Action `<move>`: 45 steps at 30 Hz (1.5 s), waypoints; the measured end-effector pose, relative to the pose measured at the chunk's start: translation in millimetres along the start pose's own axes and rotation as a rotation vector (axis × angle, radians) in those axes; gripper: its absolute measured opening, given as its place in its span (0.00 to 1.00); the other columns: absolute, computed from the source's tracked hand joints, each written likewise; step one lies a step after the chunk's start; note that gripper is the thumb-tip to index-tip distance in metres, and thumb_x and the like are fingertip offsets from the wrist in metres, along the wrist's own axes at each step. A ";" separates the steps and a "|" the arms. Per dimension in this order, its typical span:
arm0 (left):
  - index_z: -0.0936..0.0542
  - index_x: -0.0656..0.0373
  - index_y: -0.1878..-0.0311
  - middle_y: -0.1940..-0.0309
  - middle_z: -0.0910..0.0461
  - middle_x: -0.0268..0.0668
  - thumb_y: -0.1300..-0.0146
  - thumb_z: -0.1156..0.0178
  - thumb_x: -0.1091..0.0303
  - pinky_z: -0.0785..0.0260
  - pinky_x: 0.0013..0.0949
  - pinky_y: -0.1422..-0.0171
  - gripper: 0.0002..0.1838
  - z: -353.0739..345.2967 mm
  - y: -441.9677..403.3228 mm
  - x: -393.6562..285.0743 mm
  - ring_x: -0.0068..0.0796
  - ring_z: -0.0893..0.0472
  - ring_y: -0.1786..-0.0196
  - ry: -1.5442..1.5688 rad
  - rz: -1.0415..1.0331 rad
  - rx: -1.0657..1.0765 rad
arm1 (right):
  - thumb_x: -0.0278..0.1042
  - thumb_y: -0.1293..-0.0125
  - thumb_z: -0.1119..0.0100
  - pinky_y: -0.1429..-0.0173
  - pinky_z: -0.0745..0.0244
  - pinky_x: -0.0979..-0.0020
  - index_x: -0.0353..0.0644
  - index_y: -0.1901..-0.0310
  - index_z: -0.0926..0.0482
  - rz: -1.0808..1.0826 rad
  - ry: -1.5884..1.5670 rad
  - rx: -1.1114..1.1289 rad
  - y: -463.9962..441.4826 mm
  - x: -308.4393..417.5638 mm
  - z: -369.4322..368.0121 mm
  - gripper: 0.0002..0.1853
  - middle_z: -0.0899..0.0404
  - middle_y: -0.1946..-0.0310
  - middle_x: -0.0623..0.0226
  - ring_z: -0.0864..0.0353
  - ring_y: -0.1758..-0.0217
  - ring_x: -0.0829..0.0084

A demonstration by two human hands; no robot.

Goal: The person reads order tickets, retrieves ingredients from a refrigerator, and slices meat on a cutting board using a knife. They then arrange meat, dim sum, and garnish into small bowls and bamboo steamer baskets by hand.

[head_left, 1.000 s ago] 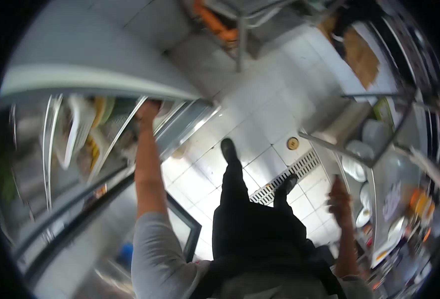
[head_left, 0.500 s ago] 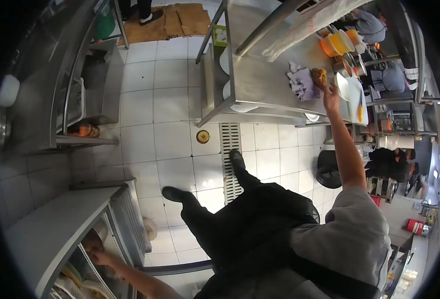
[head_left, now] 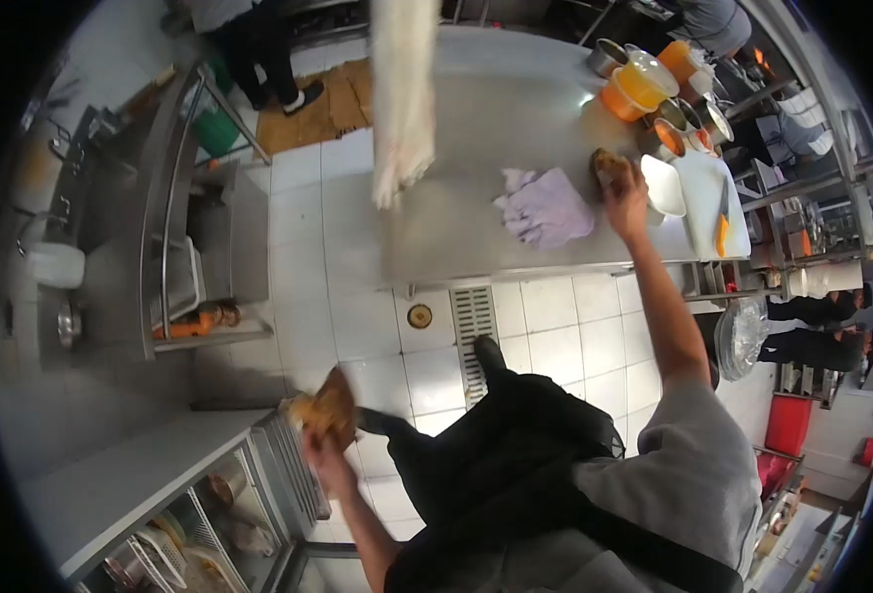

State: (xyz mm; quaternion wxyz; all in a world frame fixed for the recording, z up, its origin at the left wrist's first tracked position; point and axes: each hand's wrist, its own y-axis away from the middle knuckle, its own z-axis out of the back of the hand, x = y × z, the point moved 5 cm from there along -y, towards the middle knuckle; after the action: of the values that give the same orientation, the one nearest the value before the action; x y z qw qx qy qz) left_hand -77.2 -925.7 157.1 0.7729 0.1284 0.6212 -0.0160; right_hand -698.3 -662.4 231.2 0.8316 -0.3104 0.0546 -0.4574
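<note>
My left hand (head_left: 326, 460) grips a golden-brown food piece (head_left: 330, 407), blurred by motion, above the front edge of an open fridge (head_left: 209, 494). Over the steel table (head_left: 476, 128), my right hand (head_left: 626, 200) has its fingers closed round a smaller browned food piece (head_left: 609, 166). Just right of that hand sits a white rectangular dish (head_left: 663, 186). A crumpled lilac cloth (head_left: 547, 210) lies to its left. On the white cutting board (head_left: 705, 198) rests a knife with an orange handle (head_left: 723, 233).
Orange and yellow tubs (head_left: 639, 84) and metal pots (head_left: 669, 136) stand at the table's back. A pale cloth (head_left: 403, 109) hangs in front. A person's legs (head_left: 259, 59) show on cardboard (head_left: 343, 104). At left is a steel counter (head_left: 120, 227); a floor drain (head_left: 473, 331) runs below the table.
My left hand has come up out of the fridge with the golden-brown piece. My right hand remains at the browned piece on the table. The view has shifted, bringing more of the tabletop into sight.
</note>
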 end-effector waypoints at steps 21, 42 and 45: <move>0.30 0.57 0.37 0.33 0.39 0.56 0.35 0.45 0.57 0.47 0.50 0.28 0.26 -397.5 -7.8 -140.4 0.55 0.40 0.30 -0.393 -1.153 0.662 | 0.30 0.33 0.48 0.37 0.36 0.55 0.30 0.48 0.24 0.248 -0.347 0.306 79.3 115.1 -20.8 0.15 0.28 0.47 0.47 0.30 0.43 0.49; 0.31 0.63 0.35 0.41 0.27 0.54 0.43 0.39 0.38 0.36 0.44 0.35 0.42 423.7 -649.4 -627.8 0.50 0.27 0.38 -1.086 -0.617 -0.367 | 0.44 0.39 0.36 0.55 0.23 0.65 0.36 0.49 0.23 0.337 -0.628 1.519 36.6 626.7 18.4 0.23 0.17 0.59 0.54 0.16 0.58 0.62; 0.36 0.62 0.31 0.34 0.36 0.57 0.50 0.39 0.30 0.43 0.44 0.29 0.52 424.7 -711.4 -625.4 0.51 0.37 0.30 -1.182 -0.153 -0.132 | 0.40 0.38 0.37 0.55 0.22 0.67 0.34 0.49 0.23 0.354 -0.751 1.430 -7.2 678.7 17.9 0.20 0.18 0.57 0.55 0.17 0.57 0.66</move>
State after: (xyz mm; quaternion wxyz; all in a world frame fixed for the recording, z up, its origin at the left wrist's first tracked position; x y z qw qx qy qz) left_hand 55.3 -1790.3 716.1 0.9904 0.0045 0.0931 -0.1019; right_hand -306.1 -1196.2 380.6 0.8510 0.1746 -0.4831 -0.1096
